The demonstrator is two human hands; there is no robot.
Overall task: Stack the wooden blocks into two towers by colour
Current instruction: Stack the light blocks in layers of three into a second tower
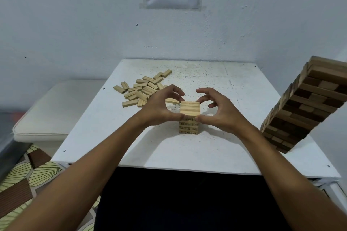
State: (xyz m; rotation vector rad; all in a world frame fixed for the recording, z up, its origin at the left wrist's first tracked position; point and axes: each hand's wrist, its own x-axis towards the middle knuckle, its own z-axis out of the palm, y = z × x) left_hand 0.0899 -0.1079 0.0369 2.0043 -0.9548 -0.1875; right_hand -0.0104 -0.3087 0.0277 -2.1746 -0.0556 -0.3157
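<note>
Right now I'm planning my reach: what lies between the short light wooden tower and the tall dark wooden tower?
Head view: only the right hand and bare speckled white tabletop.

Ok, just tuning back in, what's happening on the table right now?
A person is squaring up the short light tower mid-table, left hand and right hand pressing its top layers from either side. The loose light blocks lie scattered behind on the left, not yet stacked. The tall dark tower stands at the right edge of the white table.
</note>
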